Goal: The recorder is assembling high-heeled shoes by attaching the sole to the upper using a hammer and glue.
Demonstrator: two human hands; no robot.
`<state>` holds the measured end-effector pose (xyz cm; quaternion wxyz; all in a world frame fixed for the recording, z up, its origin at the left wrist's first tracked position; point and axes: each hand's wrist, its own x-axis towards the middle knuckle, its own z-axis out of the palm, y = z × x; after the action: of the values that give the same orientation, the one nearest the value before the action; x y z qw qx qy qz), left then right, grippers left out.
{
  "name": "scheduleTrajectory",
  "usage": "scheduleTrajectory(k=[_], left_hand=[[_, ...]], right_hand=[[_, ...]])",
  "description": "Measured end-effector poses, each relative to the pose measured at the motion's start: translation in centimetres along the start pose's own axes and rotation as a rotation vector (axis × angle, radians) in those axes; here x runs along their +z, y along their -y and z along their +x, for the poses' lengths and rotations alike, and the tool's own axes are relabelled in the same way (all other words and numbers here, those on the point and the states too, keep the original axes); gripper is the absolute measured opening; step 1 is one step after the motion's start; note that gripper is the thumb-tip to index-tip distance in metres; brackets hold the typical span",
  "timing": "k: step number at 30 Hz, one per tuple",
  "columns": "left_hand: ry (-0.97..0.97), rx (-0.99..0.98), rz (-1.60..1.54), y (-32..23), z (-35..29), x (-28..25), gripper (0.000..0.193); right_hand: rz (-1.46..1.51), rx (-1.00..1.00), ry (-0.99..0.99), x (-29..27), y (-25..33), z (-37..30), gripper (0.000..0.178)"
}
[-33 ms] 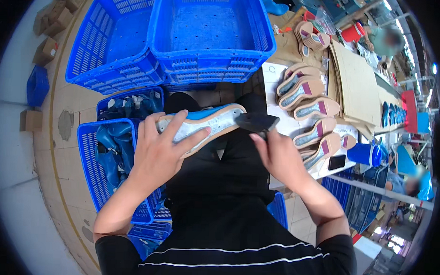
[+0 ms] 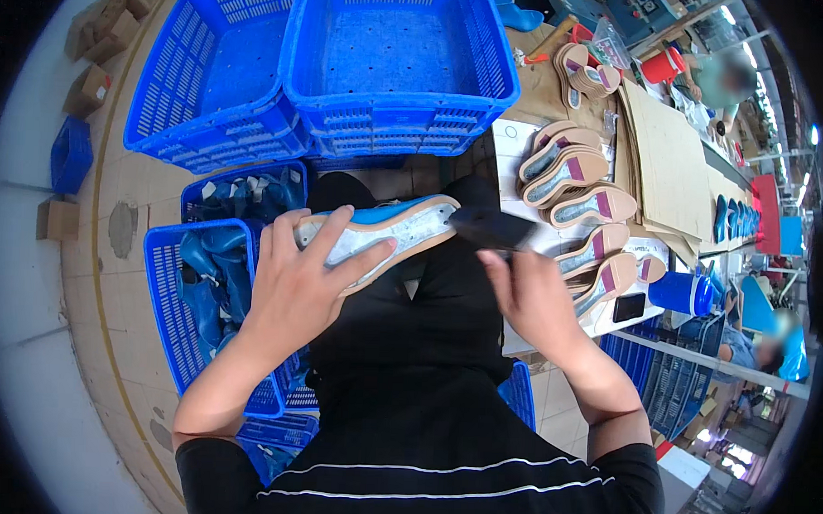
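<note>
In my left hand [image 2: 307, 276] lies a blue shoe last [image 2: 388, 209], tilted, with its sole side up. A tan-edged insole with a grey-white middle [image 2: 380, 242] covers that side. My fingers wrap round the wide end. My right hand [image 2: 535, 293] is closed round a black block-headed tool [image 2: 492, 229], smeared by motion; most of its grip is hidden. The tool's tapered tip is at the narrow end of the insole, and I cannot tell whether they touch.
Two large blue crates [image 2: 394, 98] stand ahead. A crate of blue lasts [image 2: 215, 295] is at my left. On the right, a white-topped table [image 2: 515, 138] holds rows of insoles [image 2: 573, 172], fibreboard sheets [image 2: 664, 166], a phone [image 2: 629, 307] and a blue jug [image 2: 682, 292]. Co-workers sit beyond.
The black tool and my right hand have shifted slightly right and are now blurred. My left hand and the last have hardly moved.
</note>
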<state>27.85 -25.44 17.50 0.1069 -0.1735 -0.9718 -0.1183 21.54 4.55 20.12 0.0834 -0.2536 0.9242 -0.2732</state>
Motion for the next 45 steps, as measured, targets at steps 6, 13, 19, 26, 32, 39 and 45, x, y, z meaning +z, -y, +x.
scheduleTrajectory(k=[6,13,19,26,32,39,45], left_hand=[[0.02,-0.013,0.004,-0.2,-0.4,0.2,0.074],[0.028,-0.027,0.014,-0.1,-0.9,0.6,0.078],[-0.003,-0.02,0.022,-0.3,-0.5,0.3,0.072],[0.011,-0.05,0.018,-0.5,-0.8,0.5,0.074],[0.002,-0.001,0.068,0.1,-0.6,0.5,0.07],[-0.234,-0.133,0.02,-0.8,-2.0,1.8,0.08],[-0.324,-0.297,-0.087,1.0,-4.6,2.4,0.081]], right_hand=[[0.05,-0.139,-0.227,0.8,-0.9,-0.6,0.025],[0.022,-0.143,-0.314,-1.6,0.9,1.1,0.021],[-0.102,-0.007,0.019,1.2,-0.5,3.7,0.024],[0.044,-0.174,-0.323,-2.6,1.8,4.1,0.026],[0.032,0.067,-0.037,0.1,-2.9,2.2,0.033],[0.121,0.44,-0.393,5.4,-8.4,-4.0,0.021],[-0.001,0.426,-0.382,10.5,-14.6,-6.7,0.032]])
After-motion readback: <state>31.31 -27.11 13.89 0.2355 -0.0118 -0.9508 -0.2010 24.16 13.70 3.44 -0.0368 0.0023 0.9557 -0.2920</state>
